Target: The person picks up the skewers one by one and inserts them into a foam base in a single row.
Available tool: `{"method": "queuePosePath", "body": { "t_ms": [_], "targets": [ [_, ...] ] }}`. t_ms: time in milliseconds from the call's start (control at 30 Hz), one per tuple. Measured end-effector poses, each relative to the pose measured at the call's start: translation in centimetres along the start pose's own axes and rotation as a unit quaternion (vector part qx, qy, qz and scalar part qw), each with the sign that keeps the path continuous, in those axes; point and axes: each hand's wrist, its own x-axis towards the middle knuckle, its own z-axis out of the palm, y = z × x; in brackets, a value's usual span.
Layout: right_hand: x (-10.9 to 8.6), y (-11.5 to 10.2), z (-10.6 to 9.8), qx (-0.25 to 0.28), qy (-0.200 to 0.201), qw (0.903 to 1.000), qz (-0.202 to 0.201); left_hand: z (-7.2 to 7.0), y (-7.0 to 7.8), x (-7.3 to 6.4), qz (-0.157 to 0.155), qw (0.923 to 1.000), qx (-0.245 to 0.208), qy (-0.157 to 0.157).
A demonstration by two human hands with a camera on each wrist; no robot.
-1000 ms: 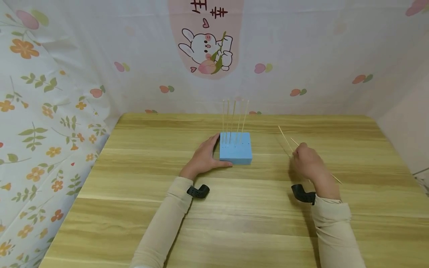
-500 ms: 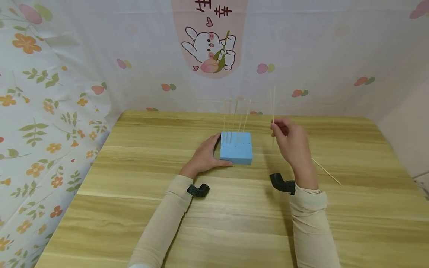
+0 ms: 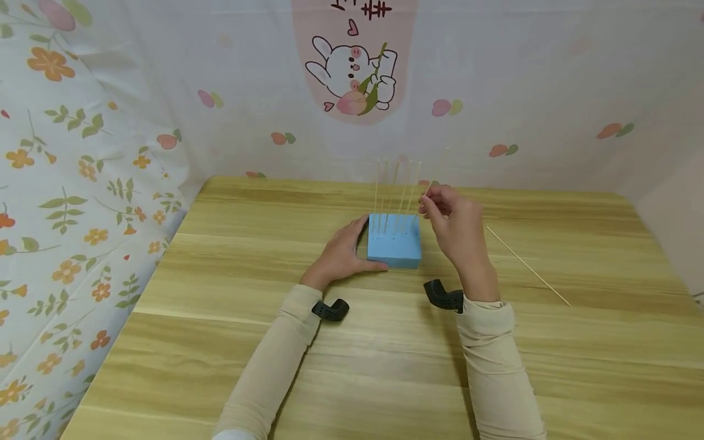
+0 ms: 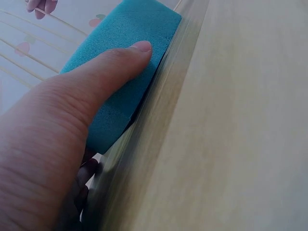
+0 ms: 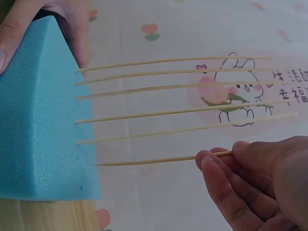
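A blue foam block (image 3: 393, 249) lies on the table with several thin bamboo skewers (image 5: 173, 88) standing in a row in its top. My left hand (image 3: 342, 253) grips the block from its left side, the thumb (image 4: 113, 65) pressed along the front face. Between thumb and fingertips, my right hand (image 3: 461, 231) pinches another bamboo skewer (image 5: 144, 162) near the block's back right corner. Its pointed end is right at the top face, in line with the row, as the right wrist view shows. A few small holes dot the foam.
One loose skewer (image 3: 528, 266) lies slantwise on the wood-grain table (image 3: 385, 379), right of my right hand. Behind the table hangs a printed cloth (image 3: 247, 73) with a rabbit picture. Floral cloth (image 3: 71, 214) drapes the left side.
My right hand has lifted a skewer off the table, turned it upright and carried it left to the block. The left hand keeps its hold on the foam.
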Motion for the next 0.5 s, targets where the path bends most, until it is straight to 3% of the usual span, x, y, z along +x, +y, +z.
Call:
{"method": "queuePosePath", "body": {
  "t_ms": [500],
  "targets": [
    [-0.14,0.03,0.49,-0.024,-0.026,0.9993,-0.010,-0.08,0.21,-0.04,0.000,1.0000,0.001,0.003]
  ]
}}
